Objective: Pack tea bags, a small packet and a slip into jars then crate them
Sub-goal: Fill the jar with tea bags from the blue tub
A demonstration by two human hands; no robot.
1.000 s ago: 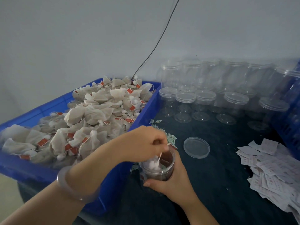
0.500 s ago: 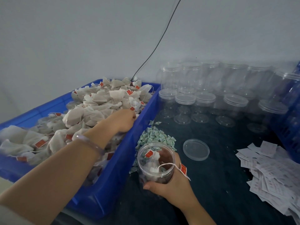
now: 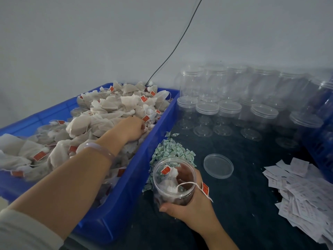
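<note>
Right hand [image 3: 191,208] grips clear plastic jar [image 3: 173,183]; left hand [image 3: 133,129] reaches among white tea bags [image 3: 100,114], grip unclear. Risk: red tag [image 3: 205,188] string overhangs rim; a snag could drag its bag out.

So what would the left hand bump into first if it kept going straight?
More tea bags: the left hand lies in the pile, pointing toward the right wall of the blue bin. That wall probably comes next, though depth is unclear.

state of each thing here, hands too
clear plastic jar: open, part filled, one tag hanging out
round clear lid: off, flat on table
blue plastic bin: heaped with tea bags
clear jars behind: lidded, empty
left hand: in the bin, on tea bags
right hand: grips the jar
</note>
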